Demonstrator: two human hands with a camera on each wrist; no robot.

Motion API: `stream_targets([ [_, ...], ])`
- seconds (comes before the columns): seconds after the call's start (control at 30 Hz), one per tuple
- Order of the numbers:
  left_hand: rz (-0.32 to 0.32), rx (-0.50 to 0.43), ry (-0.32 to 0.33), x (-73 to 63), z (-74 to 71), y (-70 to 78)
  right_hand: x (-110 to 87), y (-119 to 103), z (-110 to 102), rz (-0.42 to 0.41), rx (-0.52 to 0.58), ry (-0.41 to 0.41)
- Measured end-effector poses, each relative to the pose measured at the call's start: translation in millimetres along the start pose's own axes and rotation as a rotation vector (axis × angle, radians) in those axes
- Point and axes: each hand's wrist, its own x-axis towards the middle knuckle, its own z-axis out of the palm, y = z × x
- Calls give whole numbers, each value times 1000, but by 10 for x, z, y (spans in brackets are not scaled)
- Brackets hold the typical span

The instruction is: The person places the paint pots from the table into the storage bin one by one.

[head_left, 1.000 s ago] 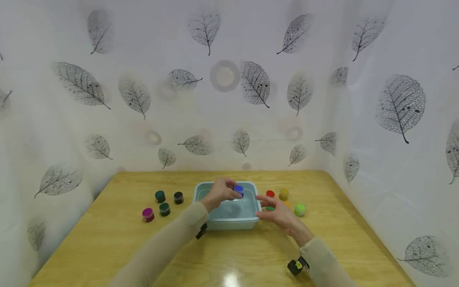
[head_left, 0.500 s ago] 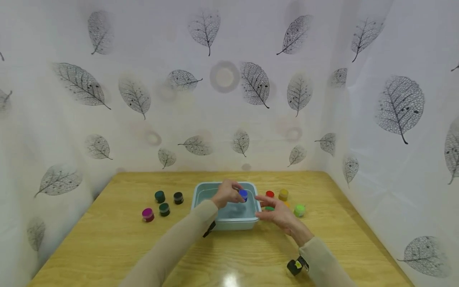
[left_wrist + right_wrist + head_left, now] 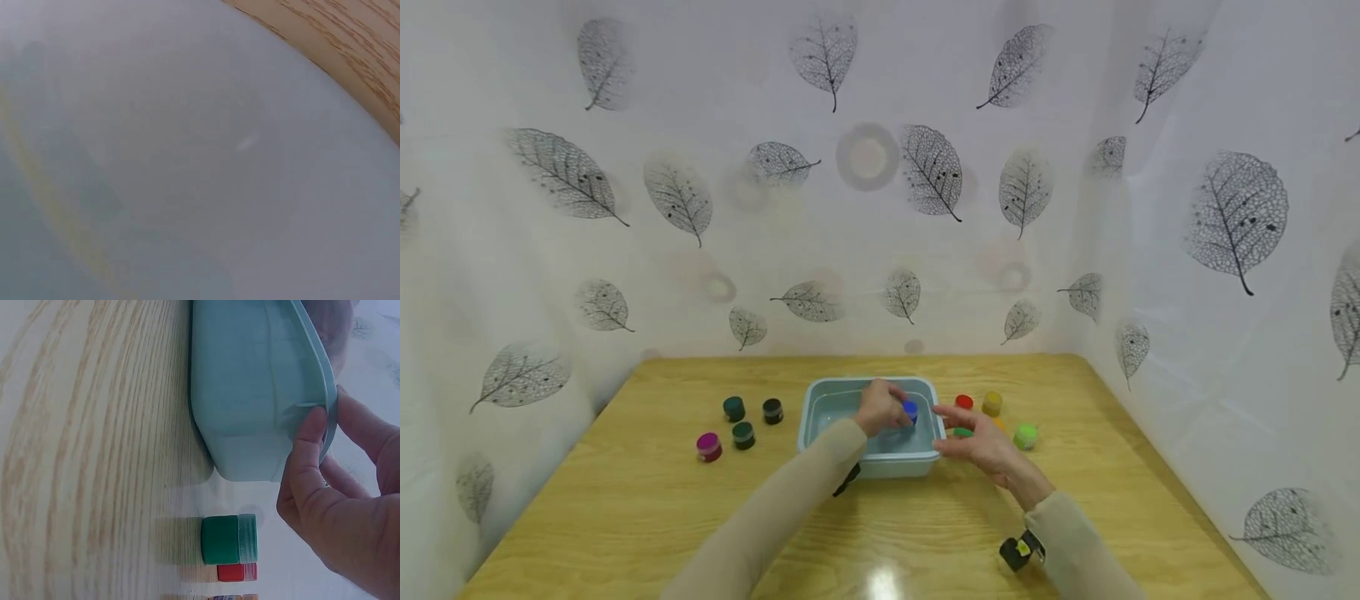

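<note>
A small blue-topped paint jar (image 3: 911,412) is down inside a pale blue plastic tub (image 3: 895,469), near its right side. My left hand (image 3: 880,408) reaches over the front rim and pinches the jar; part of the grip is hidden behind the hand. At the tub's right end, my right hand (image 3: 988,450) holds the rim, and the right wrist view shows its thumb and fingers (image 3: 307,447) on either side of that edge. A blurred close-up of the tub's pale wall (image 3: 187,162) fills most of the left wrist view.
Left of the tub stand a magenta jar (image 3: 709,447), a black one (image 3: 772,411) and two dark green ones (image 3: 743,435). Several jars stand right of it, including red (image 3: 964,402), yellow (image 3: 992,403), light green (image 3: 1026,436) and green (image 3: 222,540). A leaf-print curtain (image 3: 865,250) surrounds the wooden table (image 3: 625,500).
My left hand has carried the blue jar a little rightward and lower into the tub. The right hand stays at the rim.
</note>
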Motion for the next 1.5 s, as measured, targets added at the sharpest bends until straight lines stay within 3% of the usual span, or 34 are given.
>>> stream_targets([
  [0.4,-20,19,57,50,44,-75,-16,-58,16,4,-15,-4],
  [0.57,-1,62,36,58,27,-104,-21,-55,22,0,-22,4],
  [0.7,-23,79,8,63,9,-102,-24,-63,30,-2,-32,7],
  [0.93,-104,-20,-23,98,19,-101,-11,-42,32,12,-32,19],
  [1.27,-91,-47,-42,63,11,-85,-26,-47,30,17,-39,26],
  [1.5,5,-11,-54,65,-70,-117,-35,-42,26,12,-37,26],
])
